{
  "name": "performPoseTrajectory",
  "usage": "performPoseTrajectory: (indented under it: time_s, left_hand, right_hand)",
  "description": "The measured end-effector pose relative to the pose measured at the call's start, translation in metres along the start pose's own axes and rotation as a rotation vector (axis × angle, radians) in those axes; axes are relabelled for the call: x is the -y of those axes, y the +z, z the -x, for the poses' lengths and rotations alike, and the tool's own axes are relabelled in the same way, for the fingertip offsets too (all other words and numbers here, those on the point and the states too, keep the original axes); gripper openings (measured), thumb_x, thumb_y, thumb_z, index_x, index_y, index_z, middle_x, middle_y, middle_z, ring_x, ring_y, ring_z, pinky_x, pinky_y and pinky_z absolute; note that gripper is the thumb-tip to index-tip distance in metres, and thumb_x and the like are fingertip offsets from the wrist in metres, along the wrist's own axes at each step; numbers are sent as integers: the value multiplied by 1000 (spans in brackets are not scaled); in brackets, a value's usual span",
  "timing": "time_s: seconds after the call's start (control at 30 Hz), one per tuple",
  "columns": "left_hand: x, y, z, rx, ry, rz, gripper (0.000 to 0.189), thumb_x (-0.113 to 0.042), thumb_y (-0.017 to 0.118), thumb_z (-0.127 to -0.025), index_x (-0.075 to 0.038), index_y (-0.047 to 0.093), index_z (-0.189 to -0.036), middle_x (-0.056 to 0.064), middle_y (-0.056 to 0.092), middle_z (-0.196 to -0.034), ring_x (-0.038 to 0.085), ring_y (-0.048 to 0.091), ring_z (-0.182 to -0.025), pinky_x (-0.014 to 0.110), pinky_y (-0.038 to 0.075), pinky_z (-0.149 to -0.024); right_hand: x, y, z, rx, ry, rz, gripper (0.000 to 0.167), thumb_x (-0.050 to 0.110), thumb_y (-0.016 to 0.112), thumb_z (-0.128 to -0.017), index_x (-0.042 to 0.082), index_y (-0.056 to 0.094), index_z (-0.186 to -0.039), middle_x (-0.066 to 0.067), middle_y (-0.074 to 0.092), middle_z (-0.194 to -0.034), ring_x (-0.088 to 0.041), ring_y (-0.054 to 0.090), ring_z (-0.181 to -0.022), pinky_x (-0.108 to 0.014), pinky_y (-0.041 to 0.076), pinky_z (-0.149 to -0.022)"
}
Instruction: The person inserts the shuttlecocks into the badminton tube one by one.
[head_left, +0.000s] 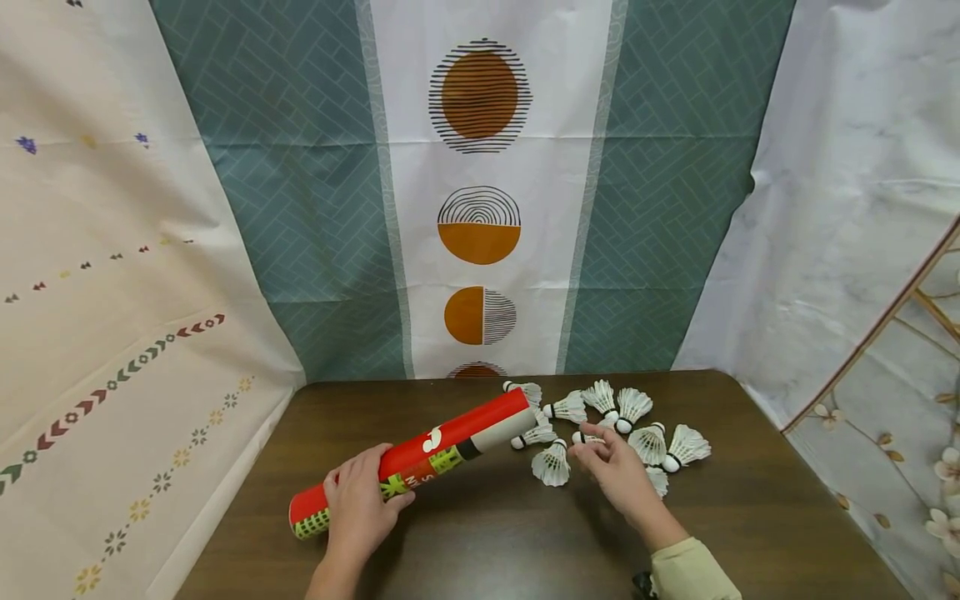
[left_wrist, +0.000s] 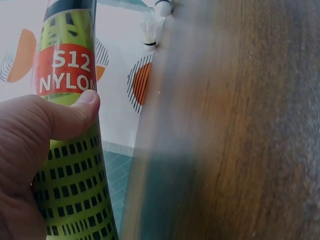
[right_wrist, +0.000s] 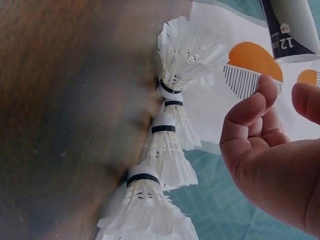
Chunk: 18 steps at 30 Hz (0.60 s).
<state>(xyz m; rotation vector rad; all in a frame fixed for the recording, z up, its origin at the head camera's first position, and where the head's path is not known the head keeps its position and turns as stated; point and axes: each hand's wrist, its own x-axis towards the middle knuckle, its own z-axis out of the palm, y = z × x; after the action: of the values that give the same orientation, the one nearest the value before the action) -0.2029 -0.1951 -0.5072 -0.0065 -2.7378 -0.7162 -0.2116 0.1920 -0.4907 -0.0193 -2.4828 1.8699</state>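
A red and yellow-green shuttlecock tube (head_left: 483,425) slants up to the right above the table, its pale end towards the shuttlecocks. My left hand (head_left: 360,504) grips its lower half, with the thumb across the lettering "S12 NYLON" in the left wrist view. Past the tube's upper end, my right hand (head_left: 618,475) hovers with loosely bent fingers. Between its thumb and fingertips nothing shows in the right wrist view, where the tube's end (right_wrist: 295,30) is close by. Partly hidden behind that hand is one white shuttlecock (head_left: 587,437); another shuttlecock (head_left: 552,464) lies just left of it.
Several more white shuttlecocks (head_left: 633,407) lie scattered on the far right of the brown wooden table (head_left: 510,542). The rightmost shuttlecock (head_left: 687,448) is beyond my right hand. A patterned cloth (head_left: 480,167) hangs behind the table's far edge.
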Motion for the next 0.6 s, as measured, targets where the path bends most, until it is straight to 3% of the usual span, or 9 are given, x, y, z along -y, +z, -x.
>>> performPoseTrajectory:
  time_s: [0.27, 0.6]
  left_hand:
    - [1, 0, 0, 3, -9, 14, 89, -25, 102, -71, -12, 54, -145, 15, 65, -142, 39, 53, -131, 64, 26, -112]
    - [0, 2, -1, 26, -24, 6, 90, -26, 102, -71, -12, 54, -146, 15, 65, -143, 39, 52, -132, 65, 27, -113]
  right_hand:
    - [-5, 3, 0, 18, 12, 6, 48, 18, 68, -106, 1, 54, -149, -19, 80, -117, -14, 68, -89, -29, 55, -72]
    - [-8, 6, 1, 133, -1, -46, 53, 19, 65, -107, -6, 48, -151, -22, 78, -115, -16, 66, -81, -26, 54, -70]
